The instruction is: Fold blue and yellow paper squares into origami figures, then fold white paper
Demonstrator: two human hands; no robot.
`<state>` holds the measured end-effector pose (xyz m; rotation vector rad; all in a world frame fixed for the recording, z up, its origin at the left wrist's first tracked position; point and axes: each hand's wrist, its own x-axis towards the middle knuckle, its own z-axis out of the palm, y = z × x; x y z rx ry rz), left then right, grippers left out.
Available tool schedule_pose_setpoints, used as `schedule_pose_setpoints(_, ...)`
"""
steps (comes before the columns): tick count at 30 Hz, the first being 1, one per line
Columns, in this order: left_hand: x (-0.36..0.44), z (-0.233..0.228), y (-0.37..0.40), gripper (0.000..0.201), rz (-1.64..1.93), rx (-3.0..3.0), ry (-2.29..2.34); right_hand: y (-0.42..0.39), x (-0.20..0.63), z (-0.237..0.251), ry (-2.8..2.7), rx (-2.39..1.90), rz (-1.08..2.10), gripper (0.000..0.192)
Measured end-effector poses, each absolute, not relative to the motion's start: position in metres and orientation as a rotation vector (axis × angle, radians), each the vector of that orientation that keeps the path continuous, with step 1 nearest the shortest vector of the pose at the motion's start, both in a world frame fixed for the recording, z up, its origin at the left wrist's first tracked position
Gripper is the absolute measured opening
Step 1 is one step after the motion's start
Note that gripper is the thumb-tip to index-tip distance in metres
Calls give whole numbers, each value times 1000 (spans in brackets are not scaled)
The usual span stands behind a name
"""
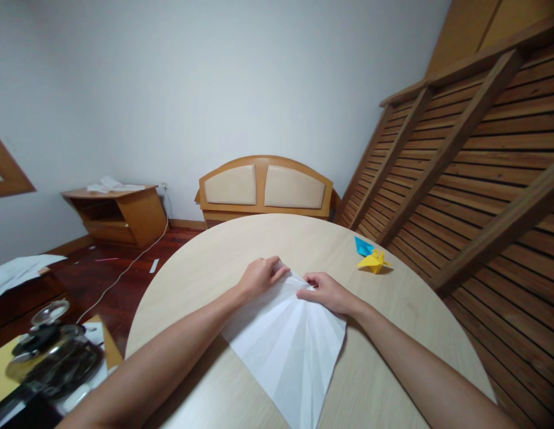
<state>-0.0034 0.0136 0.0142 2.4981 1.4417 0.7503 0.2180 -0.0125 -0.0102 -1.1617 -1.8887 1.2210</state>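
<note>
— Round table [393,369], pale wood, filling the lower half of the frame. White wall behind, slatted wood panel [482,155] on the right, headboard [265,187] at centre against the wall.

— And on the table?

— White paper [288,351], creased in a fan, lying flat at lower centre, point towards the bottom edge. Left hand [259,277] pressing down on its top corner, fingers curled over the edge. Right hand [325,292] just beside, pinching the same top edge between thumb and forefinger. Both closed on the paper, fingertips nearly meeting.

— Anything else nearby?

— Yellow crane [374,261] at right of centre, near the table's far rim, well apart from the hands. Blue fold [363,245] touching it, just behind. Possibly a second crane, too flat to tell.

— Off the table?

— Low cabinet [120,214] at left by the wall. Dark pot [53,351] with glass lid at lower left.
</note>
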Motion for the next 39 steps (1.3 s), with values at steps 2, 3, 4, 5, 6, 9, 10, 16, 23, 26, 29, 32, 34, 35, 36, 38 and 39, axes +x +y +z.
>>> schedule_pose_setpoints(2,-7,15,16,38,749,2502,1471,-12,223,-9,-1877,-1177,1222,34)
schedule_pose_setpoints(3,-8,15,18,39,753,2496,1483,-11,225,-8,-1885,-1188,1196,33)
schedule_pose_setpoints(4,-10,14,20,39,756,2481,1499,-10,227,-7,-1902,-1198,1157,33)
schedule_pose_setpoints(5,-12,14,22,38,762,2453,1525,-9,229,-7,-1923,-1207,1110,32)
schedule_pose_setpoints(6,-13,13,23,36,778,2422,1554,-8,230,-8,-1943,-1216,1060,32)
schedule_pose_setpoints(9,-13,13,22,23,944,2420,1602,-2,233,-11,-1967,-1251,914,32)
schedule_pose_setpoints(10,-10,13,19,23,1010,2470,1589,0,234,-13,-1959,-1269,865,33)
schedule_pose_setpoints(16,21,-6,-16,44,751,2724,1288,12,236,-29,-1904,-1384,620,35)
schedule_pose_setpoints(23,25,-30,-19,74,288,2645,1285,5,245,-17,-2038,-1648,365,46)
schedule_pose_setpoints(26,17,-27,-12,77,244,2687,1213,-4,238,-8,-2059,-1647,121,36)
schedule_pose_setpoints(29,11,-22,-5,82,235,2747,1012,-12,224,-10,-2268,-1337,220,45)
schedule_pose_setpoints(32,5,-18,2,80,279,2797,735,-17,216,-19,-2469,-1183,389,59)
schedule_pose_setpoints(34,1,-16,7,77,305,2806,647,-18,217,-24,-2526,-1221,455,68)
schedule_pose_setpoints(35,-1,-16,9,76,309,2807,664,-18,219,-27,-2543,-1258,466,72)
schedule_pose_setpoints(36,-3,-16,11,75,309,2810,714,-17,221,-29,-2558,-1298,464,77)
schedule_pose_setpoints(38,-5,-16,12,74,331,2812,873,-15,224,-31,-2575,-1394,429,83)
schedule_pose_setpoints(39,-5,-16,11,73,353,2814,944,-15,225,-31,-2571,-1443,401,85)
